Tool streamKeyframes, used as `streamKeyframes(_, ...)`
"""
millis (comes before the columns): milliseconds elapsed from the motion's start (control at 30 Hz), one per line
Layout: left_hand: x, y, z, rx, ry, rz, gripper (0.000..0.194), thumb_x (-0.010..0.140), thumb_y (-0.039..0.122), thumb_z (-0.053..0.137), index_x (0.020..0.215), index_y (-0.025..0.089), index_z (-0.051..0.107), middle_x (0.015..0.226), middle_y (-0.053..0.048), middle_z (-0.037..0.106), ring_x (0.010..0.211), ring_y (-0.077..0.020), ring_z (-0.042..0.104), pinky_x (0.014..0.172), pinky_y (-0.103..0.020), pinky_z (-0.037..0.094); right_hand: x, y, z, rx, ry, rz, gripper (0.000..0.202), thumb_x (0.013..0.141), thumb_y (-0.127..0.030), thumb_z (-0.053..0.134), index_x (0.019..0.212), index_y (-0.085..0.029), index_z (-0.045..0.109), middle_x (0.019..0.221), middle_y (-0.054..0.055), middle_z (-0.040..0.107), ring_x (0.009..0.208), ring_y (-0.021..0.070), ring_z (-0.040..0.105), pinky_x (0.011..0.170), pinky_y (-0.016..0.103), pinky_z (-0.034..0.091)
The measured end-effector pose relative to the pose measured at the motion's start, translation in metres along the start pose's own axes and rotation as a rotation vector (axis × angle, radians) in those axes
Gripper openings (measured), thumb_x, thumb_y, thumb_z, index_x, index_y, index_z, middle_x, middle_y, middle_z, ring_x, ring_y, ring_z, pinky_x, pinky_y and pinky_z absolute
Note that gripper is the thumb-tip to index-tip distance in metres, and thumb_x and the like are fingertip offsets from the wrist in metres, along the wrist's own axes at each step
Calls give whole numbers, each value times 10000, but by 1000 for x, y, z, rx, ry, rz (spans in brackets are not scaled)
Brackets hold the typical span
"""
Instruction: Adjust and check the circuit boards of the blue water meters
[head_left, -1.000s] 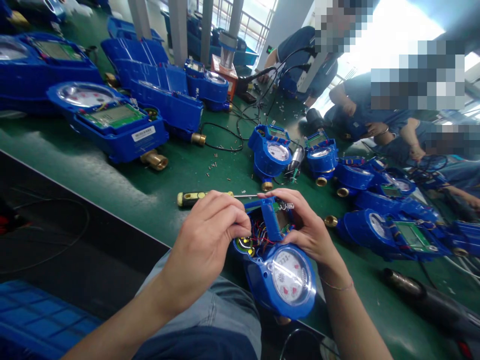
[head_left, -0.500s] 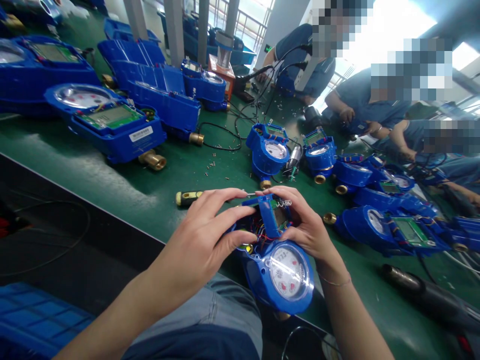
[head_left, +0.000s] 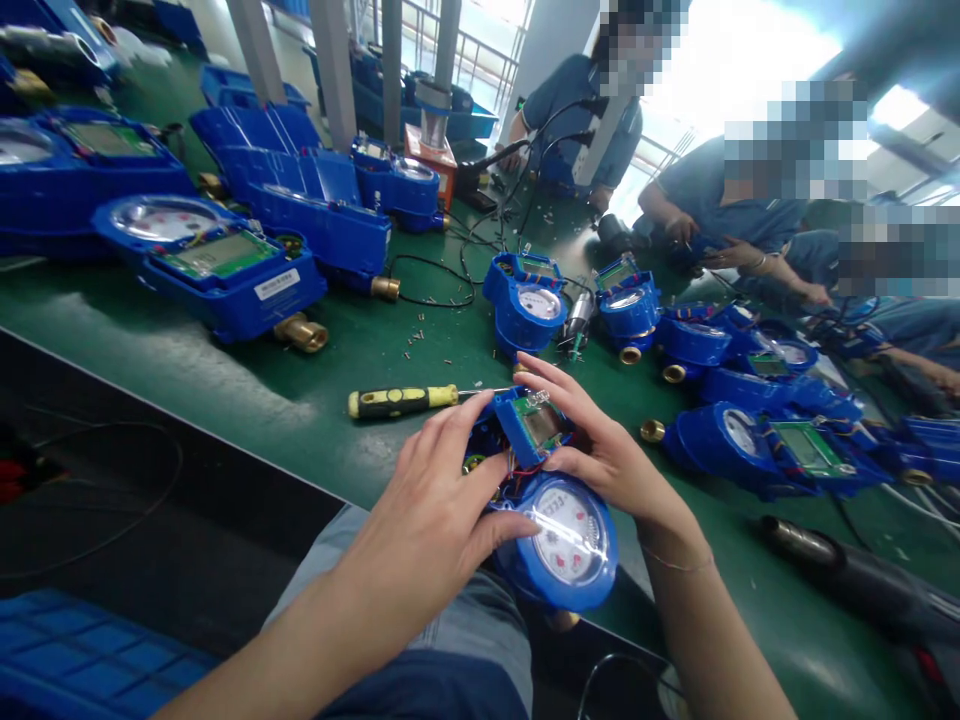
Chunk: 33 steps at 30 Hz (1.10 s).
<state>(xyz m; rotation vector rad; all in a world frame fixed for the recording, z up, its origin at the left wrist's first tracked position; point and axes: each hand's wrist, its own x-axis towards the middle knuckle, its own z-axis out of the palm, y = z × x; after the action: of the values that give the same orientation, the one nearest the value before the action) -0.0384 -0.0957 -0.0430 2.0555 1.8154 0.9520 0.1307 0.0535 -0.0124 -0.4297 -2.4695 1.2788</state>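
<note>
Bare forearms, a thin bracelet (head_left: 679,563) on the right wrist, grey-blue jeans (head_left: 457,625) on the lap

Nothing can be read for certain. The white label (head_left: 276,284) on a blue meter (head_left: 225,270) carries print too small to make out, and the dial (head_left: 568,518) of the held meter (head_left: 559,535) shows blurred figures.
</note>
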Motion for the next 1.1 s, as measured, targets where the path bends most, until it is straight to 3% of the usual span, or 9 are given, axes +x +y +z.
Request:
streamKeyframes(100, -2, 2, 1, 71, 14, 1, 393, 961, 478, 435, 1210, 203, 564, 1484, -172, 313, 1356, -352, 352, 1060, -617, 418, -10, -13, 5, -16, -16, 83, 781, 844, -576, 660, 1510, -338, 331, 1620, 43, 233, 1504, 265, 172, 1236, 457, 152)
streamKeyframes(200, -3, 5, 1, 96, -4, -21, 390, 980, 451, 393, 1205, 194, 580, 1492, -187, 311, 1364, -373, 356, 1045, -633, 423, -15, -24, 19, -41, 70, 119, 947, 746, -629, 725, 1523, -305, 291, 1584, 83, 292, 1473, 276, 254, 1220, 447, 216)
streamKeyframes(300, -3, 4, -1, 52, -48, -46, 423, 981, 468, 384, 1255, 207, 572, 1513, -197, 290, 1396, -388, 336, 1062, -649, 401, -11, -29, 31, -110, 222, 147, 832, 767, -558, 756, 1453, -246, 404, 1479, 119, 433, 1381, 277, 405, 1170, 444, 317)
streamKeyframes(400, -1, -4, -5, -84, -122, -32, 455, 944, 502, 476, 1301, 231, 556, 1529, -187, 293, 1431, -375, 313, 1108, -624, 374, -5, -27, 34, -194, 277, 114, 683, 783, -425, 791, 1368, -232, 497, 1375, 116, 537, 1292, 267, 499, 1126, 440, 371)
streamKeyframes(533, 0, -20, -22, -268, -93, -33, 469, 893, 459, 605, 1311, 252, 557, 1489, -129, 418, 1406, -300, 391, 1137, -530, 399, -5, -21, 30, -236, 293, 52, 594, 817, -271, 761, 1355, -238, 513, 1352, 108, 571, 1265, 250, 531, 1099, 432, 395)
streamKeyframes(700, -8, -27, -39, -272, -20, -74, 433, 889, 457, 616, 1284, 282, 580, 1423, -80, 507, 1354, -261, 459, 1149, -499, 389, -7, -17, 29, -251, 297, 20, 576, 821, -191, 712, 1361, -233, 516, 1348, 95, 587, 1241, 238, 555, 1078, 413, 412)
streamKeyframes(900, -9, -21, -34, -261, -43, -65, 371, 917, 448, 579, 1239, 266, 609, 1381, -75, 536, 1330, -238, 475, 1150, -478, 375, 1, -13, 26, -283, 283, -81, 622, 761, -110, 685, 1355, -199, 525, 1363, 111, 576, 1258, 244, 539, 1077, 394, 408)
streamKeyframes(1100, -3, -18, -41, -197, 128, -47, 239, 922, 393, 584, 1045, 217, 688, 1162, -73, 614, 1139, -225, 583, 1002, -423, 489, 18, -6, 19, -258, 145, -223, 567, 794, -204, 694, 1338, -208, 536, 1355, 103, 596, 1251, 247, 555, 1079, 400, 413)
